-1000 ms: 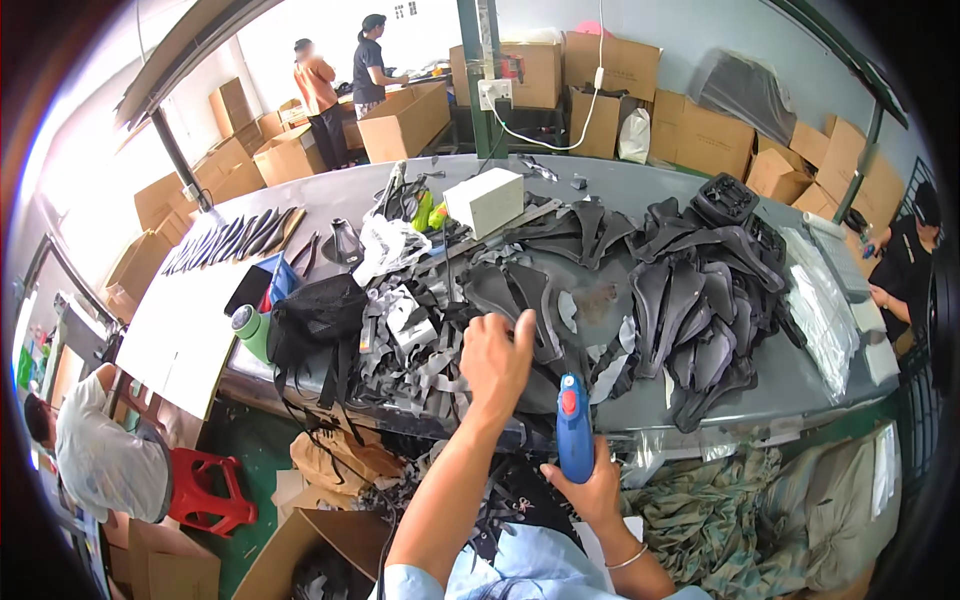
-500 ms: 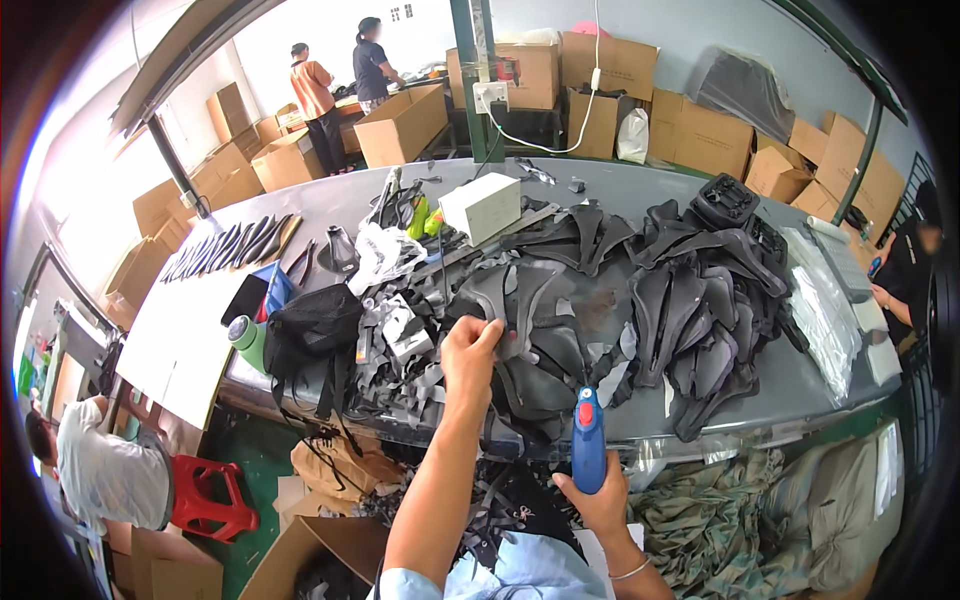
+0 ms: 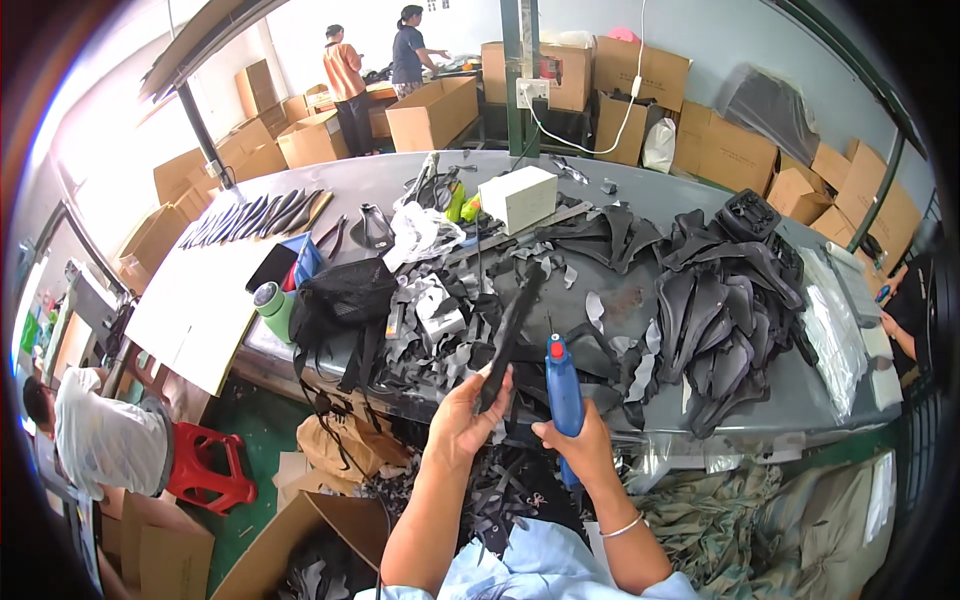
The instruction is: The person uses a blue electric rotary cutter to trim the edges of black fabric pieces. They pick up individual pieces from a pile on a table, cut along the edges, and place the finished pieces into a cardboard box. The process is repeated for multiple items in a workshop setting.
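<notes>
My left hand is closed on the lower end of a long black moulded piece, which is seen almost edge-on and tilts up and away from me. My right hand is wrapped round a blue handheld power tool with a red button and a thin metal tip. The tip points away from me, just right of the black piece and apart from it. To the right on the table lies a heap of similar black moulded pieces. Grey and black offcuts are scattered to the left of my hands.
A white box, a black mesh bag and a green bottle stand on the table. Clear plastic sheeting lies at the right. Below are an open cardboard box and a red stool. Other people are nearby.
My left hand has lifted the black piece off the table and turned it edge-on. The blue tool has moved up and left, away from the table pieces. The view has shifted slightly.
</notes>
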Demonstrator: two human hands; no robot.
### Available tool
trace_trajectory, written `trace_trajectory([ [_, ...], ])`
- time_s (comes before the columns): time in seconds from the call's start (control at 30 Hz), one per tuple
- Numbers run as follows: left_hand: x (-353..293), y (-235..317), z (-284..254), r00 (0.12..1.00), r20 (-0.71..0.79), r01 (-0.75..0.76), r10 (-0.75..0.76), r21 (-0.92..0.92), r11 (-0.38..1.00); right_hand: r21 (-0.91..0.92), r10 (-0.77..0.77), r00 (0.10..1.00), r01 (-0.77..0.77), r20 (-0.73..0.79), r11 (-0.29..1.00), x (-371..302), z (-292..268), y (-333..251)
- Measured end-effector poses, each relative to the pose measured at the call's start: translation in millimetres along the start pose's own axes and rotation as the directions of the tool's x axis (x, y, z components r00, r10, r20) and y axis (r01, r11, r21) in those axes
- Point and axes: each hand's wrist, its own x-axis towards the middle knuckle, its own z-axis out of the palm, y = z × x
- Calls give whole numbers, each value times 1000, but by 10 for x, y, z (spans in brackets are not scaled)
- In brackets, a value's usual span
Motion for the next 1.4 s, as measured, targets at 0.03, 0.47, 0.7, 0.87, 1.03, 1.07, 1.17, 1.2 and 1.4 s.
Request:
trace_trajectory([
  [0.03,6,65,-20,994,90,67,-59,-100,993,-3,27,1000,-27,-11,1000,14,4,7],
  [0.47,-916,-139,-40,993,107,-106,49,638,763,475,-95,991,129,-95,870,-8,-248,-212],
  [0.7,-1258,-356,-332,982,109,5,-151,795,607,-126,-177,984,177,8,976,-185,-198,-460],
  [0.87,-1605,-218,6,734,197,-430,650,876,220,20,-274,960,276,-63,961,-259,-125,-461],
  [1.03,-2184,-146,676,14,783,-985,622,-95,142,119,-274,960,279,-58,953,-317,-27,-513],
  [1.07,-2294,-163,823,-102,789,-970,606,-214,115,58,-249,968,250,-15,967,-338,-46,-468],
  [1.17,-2365,-237,1005,-200,760,-933,618,-340,116,29,-235,972,235,1,972,-401,3,-457],
  [1.2,-2359,-257,1019,-190,750,-931,634,-343,127,57,-194,981,193,13,980,-426,0,-518],
  [1.4,-2402,-221,847,-249,828,-932,502,-346,109,44,-220,975,219,19,975,-436,-26,-452],
])
